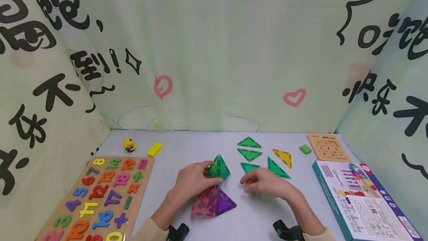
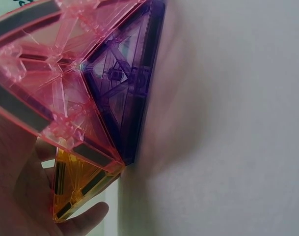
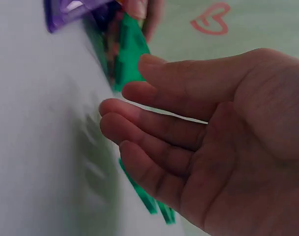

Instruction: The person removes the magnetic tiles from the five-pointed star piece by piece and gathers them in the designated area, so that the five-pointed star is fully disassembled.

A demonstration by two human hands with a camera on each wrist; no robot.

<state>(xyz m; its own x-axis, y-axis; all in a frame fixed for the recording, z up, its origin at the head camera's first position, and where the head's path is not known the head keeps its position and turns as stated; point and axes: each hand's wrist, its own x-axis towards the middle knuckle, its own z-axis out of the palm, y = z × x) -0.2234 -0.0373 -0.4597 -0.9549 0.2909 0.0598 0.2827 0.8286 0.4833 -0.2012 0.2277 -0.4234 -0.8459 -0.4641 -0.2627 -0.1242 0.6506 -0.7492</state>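
Left hand (image 1: pixel 193 181) is gripping the translucent green triangular magnetic tile (image 1: pixel 219 167), standing it over the pink and purple tiles (image 1: pixel 213 203); right hand (image 1: pixel 265 182), relaxed and holding nothing, is hovering just right.

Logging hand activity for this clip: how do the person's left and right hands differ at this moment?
The left hand grips a standing structure of translucent plastic triangle tiles, fingers at its green tile above the pink tile and purple tile; the right hand holds nothing. The left hand's fingers curl around the structure; the right hand's are relaxed and open. The right hand lies near a flat green triangle tile. Both are over the grey table.
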